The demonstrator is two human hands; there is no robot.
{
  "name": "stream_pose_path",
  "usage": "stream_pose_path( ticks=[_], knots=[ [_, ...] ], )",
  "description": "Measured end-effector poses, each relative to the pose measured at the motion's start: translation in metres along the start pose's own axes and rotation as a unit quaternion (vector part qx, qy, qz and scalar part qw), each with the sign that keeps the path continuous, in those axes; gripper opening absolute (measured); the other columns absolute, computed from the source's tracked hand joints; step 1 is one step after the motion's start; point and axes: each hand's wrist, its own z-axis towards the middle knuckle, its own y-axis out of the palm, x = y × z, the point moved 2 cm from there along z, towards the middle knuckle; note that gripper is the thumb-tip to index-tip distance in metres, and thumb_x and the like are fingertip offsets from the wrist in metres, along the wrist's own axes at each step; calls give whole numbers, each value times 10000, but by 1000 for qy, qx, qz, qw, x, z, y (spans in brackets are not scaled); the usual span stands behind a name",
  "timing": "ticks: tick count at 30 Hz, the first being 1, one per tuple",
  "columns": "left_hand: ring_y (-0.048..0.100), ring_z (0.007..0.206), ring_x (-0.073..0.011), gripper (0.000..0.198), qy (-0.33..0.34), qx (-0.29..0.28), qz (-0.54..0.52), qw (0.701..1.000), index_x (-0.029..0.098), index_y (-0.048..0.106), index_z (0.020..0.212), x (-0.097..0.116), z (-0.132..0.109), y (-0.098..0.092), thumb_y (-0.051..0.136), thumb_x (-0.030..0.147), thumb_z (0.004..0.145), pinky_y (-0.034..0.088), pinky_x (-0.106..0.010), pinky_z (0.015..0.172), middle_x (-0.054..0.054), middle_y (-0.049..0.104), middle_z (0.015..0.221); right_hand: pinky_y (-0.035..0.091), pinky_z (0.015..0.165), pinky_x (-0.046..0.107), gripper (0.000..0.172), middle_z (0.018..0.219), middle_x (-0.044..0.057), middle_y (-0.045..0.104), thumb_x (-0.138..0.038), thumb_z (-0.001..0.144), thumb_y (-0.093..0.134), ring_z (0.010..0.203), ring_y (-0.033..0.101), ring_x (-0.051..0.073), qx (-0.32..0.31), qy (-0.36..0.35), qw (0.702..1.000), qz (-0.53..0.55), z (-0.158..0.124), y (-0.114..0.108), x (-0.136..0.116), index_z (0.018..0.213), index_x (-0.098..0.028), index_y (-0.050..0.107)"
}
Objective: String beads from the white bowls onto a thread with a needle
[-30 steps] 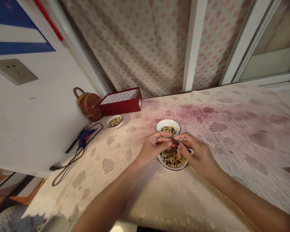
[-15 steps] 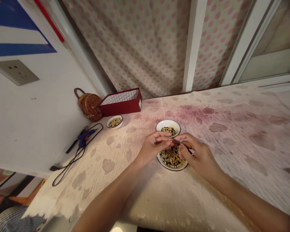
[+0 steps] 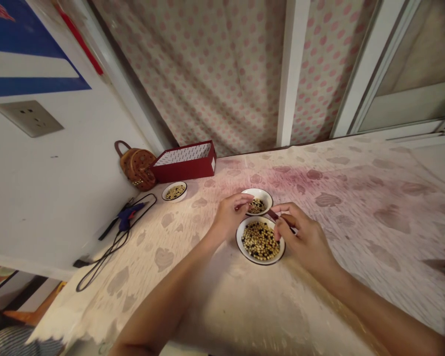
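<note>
A white bowl (image 3: 242,245) of mixed pale and dark beans stands on the table in front of me. Just behind it is a smaller white bowl (image 3: 264,195) holding mostly dark beans. My left hand (image 3: 228,216) hovers at the small bowl's left rim, fingertips pinched together; whatever they hold is too small to see. My right hand (image 3: 300,233) rests at the large bowl's right edge, fingers closed on a thin reddish tool (image 3: 273,215) that points toward the small bowl.
A third small bowl (image 3: 174,191) of beans sits at the left, near a red box (image 3: 183,163) and a brown bag (image 3: 135,169). A blue glue gun (image 3: 128,214) with a black cord lies by the wall. A patterned cloth (image 3: 356,207) covers the table.
My left hand has left the right hand and the large bowl and moved back to the small bowl's rim. The right hand stays by the large bowl. The view tilted down slightly.
</note>
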Motion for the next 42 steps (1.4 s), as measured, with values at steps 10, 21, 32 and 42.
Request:
stream_pose_path(
  ticks=[10,21,32,42],
  knots=[
    [702,969,-213,202,120,-145,254,949,217,727,980,30,-48,13,730,119,804,550,-365,900,-18,777,1019,445,575,235,193,597,-78,642,-235,927,498,551,613,132,6,12,1000,-6,-1,-2,-2,1101,-232,582],
    [709,948,-234,233,149,-174,303,925,203,722,954,23,-50,21,622,45,815,538,-376,873,-47,771,1026,439,565,232,205,606,-76,646,-202,899,503,564,616,129,8,12,1000,-14,-1,-2,-3,1083,-243,584],
    [707,888,-245,210,156,-184,314,918,204,729,955,24,-52,20,641,70,820,524,-374,836,-64,770,971,459,595,245,172,628,-63,654,-245,945,496,595,632,140,5,19,1000,-21,-1,-3,-3,1093,-240,585],
    [709,902,-200,187,65,-119,112,984,212,728,974,25,-49,15,643,100,850,550,-359,874,-44,768,985,463,575,240,189,615,-63,649,-228,929,500,582,630,138,2,13,1000,-3,-2,-2,-4,1096,-241,586]
  ],
)
